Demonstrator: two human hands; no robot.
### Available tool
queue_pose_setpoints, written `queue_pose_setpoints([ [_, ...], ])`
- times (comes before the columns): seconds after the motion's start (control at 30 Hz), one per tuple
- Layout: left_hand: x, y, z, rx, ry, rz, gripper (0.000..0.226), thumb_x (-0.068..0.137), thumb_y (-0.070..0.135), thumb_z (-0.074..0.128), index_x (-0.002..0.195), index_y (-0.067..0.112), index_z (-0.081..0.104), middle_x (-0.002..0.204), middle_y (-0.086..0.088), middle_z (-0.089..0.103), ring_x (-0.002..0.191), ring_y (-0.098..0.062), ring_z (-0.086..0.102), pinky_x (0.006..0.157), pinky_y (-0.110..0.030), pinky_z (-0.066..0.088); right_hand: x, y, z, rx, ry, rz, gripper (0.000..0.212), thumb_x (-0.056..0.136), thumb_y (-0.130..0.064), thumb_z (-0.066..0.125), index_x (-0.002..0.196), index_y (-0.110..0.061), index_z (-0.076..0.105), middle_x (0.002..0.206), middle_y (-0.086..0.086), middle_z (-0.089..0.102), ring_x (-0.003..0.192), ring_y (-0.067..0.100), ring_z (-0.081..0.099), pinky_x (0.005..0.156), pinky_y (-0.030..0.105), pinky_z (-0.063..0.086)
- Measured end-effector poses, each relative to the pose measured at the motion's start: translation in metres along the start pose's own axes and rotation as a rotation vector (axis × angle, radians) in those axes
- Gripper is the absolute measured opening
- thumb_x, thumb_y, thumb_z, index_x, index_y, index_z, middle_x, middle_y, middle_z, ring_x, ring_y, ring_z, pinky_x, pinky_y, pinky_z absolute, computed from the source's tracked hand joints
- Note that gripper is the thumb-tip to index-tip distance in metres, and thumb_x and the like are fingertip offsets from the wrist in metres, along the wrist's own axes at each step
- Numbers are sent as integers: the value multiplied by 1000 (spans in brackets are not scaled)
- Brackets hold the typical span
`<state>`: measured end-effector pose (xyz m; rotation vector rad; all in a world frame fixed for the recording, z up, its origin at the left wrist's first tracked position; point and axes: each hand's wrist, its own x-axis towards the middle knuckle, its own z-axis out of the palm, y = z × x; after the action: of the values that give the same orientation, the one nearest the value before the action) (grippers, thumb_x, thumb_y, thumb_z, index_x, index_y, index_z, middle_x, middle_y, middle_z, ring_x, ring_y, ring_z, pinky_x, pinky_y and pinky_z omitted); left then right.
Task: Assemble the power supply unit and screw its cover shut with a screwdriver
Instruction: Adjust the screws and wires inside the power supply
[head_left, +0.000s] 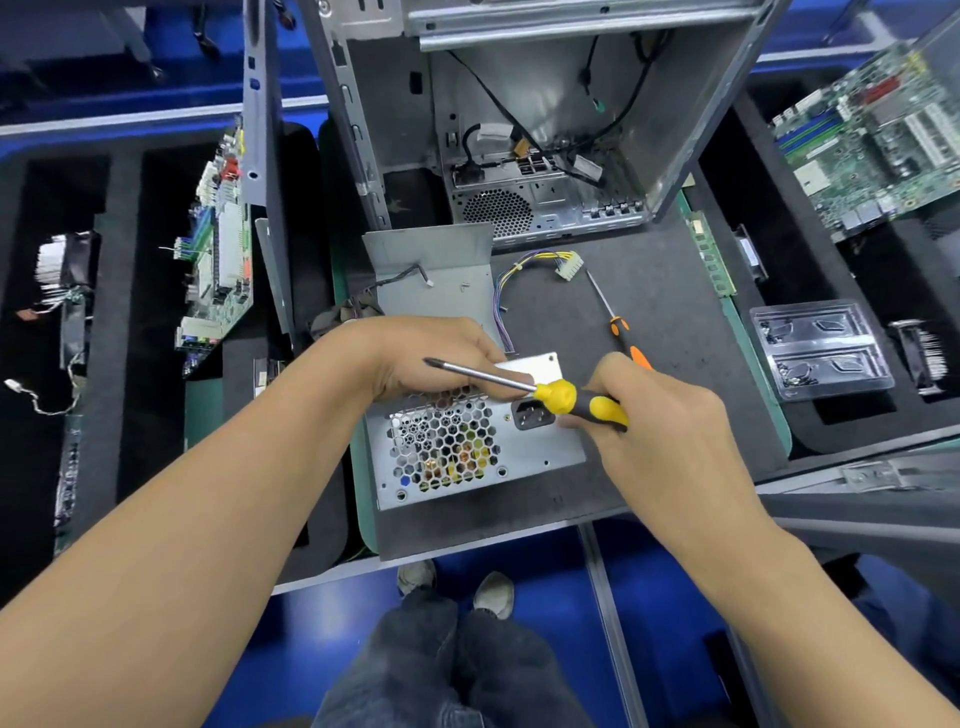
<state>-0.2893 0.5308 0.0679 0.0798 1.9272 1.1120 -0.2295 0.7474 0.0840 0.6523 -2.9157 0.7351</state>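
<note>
The grey power supply unit (467, 447) stands on the dark mat, its honeycomb grille and black power socket facing me. My left hand (415, 358) grips its top edge from behind. My right hand (654, 415) holds a yellow-and-black screwdriver (566, 397) by the handle, shaft pointing left across the unit toward my left hand. The bent metal cover (436, 275) lies behind the unit with a small screw (465, 285) on it. A bundle of purple and yellow wires with a white connector (569, 265) runs out from the unit's back.
A second, orange-handled screwdriver (615, 322) lies on the mat to the right. An open computer case (519, 130) stands behind. Motherboards sit at left (218, 249) and far right (872, 140). A clear plastic tray (821, 348) and a RAM stick (709, 254) lie to the right.
</note>
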Motion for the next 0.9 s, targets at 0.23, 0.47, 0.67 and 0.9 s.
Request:
queue_pose_setpoints([
  [0.23,-1,-1,1,-57,0,-19,41,91,36,69,89,-4,63,84,-9,44,79,-22,38,77,-33,31,2,6,5,206,8,189,46,78,-23,84,70,-19,40,56,-5,53,59,19,46,57,13,38],
  [0.47,1,0,2,-93,-23,-34,54,90,37,69,107,-13,64,89,-13,58,82,-22,47,81,-35,35,1,7,5,312,0,260,26,79,-27,82,79,-12,61,81,-25,68,77,3,61,72,2,38],
  [0.67,1,1,3,-69,3,-29,47,90,37,68,97,-10,68,77,-4,55,78,-18,46,79,-33,34,0,9,7,236,-14,211,24,86,-28,74,80,-12,59,64,-3,58,67,22,52,62,13,39],
  [0.9,0,1,3,-75,-4,-41,49,89,38,69,92,-10,65,88,-8,45,85,-23,36,82,-34,25,0,7,9,227,-7,156,31,88,-18,72,77,-19,43,62,-5,50,66,7,49,57,9,34],
])
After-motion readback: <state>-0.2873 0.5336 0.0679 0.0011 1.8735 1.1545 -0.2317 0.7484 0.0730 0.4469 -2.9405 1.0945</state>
